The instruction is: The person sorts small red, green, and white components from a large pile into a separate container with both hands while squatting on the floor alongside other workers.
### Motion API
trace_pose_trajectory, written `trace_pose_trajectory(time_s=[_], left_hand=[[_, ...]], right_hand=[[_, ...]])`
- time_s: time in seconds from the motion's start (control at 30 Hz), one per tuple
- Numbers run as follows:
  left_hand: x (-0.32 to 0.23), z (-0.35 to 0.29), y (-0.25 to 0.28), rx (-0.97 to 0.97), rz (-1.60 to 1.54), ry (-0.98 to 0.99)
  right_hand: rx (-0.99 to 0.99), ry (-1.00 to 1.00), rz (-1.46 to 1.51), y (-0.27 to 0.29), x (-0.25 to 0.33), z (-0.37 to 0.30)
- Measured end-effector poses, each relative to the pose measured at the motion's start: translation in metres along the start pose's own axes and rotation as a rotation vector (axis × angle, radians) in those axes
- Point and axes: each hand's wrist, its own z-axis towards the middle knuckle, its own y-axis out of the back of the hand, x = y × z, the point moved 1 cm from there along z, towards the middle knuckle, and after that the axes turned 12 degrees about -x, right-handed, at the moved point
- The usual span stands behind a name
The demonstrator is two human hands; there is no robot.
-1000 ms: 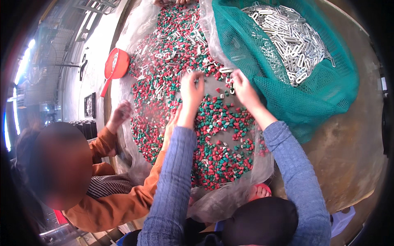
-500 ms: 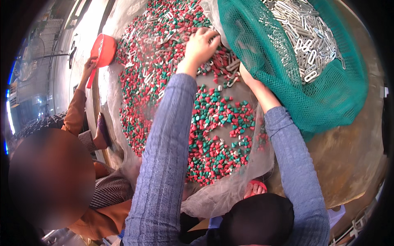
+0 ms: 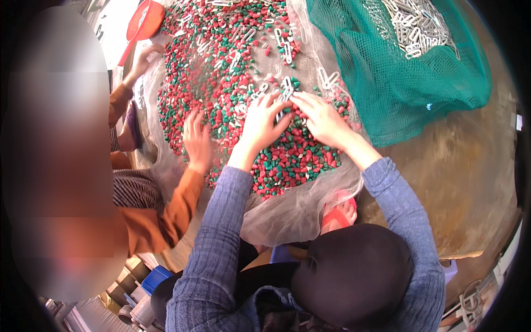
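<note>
My left hand (image 3: 261,123) rests in a spread of small cone-shaped red, green and white pieces (image 3: 298,157), its fingers curved and its thumb apart. Close beside it is my right hand (image 3: 322,118), fingers stretched toward the left hand's fingertips. Between and just beyond both sets of fingertips lie oblong slotted metal links (image 3: 286,88). My fingers touch the pieces there; the undersides of both hands are hidden. More loose links (image 3: 327,78) lie scattered over the pieces and the sheer pale mesh cloth (image 3: 287,213) under them.
A green mesh net (image 3: 381,105) at the right holds a heap of metal links (image 3: 420,27). At the left sits another person in orange sleeves, one hand (image 3: 197,141) over the pieces, the other (image 3: 145,60) near a red scoop (image 3: 145,21). A red sandal (image 3: 338,216) shows below the cloth.
My left hand has come nearer to me, and my right hand has moved from the net's edge to beside it. The co-worker's hand has left the scoop, and another hand has come over the pieces.
</note>
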Motion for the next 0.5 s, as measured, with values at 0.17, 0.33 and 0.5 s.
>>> trace_pose_trajectory(time_s=[0.17,0.33,0.5], left_hand=[[-0.025,-0.042,0.022,0.142,0.058,-0.009],[-0.036,-0.048,0.036,0.228,0.068,-0.04],[-0.039,-0.023,0.031,0.035,-0.091,0.04]], right_hand=[[0.08,-0.065,0.331,0.014,0.004,-0.001],[-0.302,-0.062,-0.341,0.016,-0.036,0.043],[-0.196,-0.207,-0.607,0.034,-0.054,0.03]])
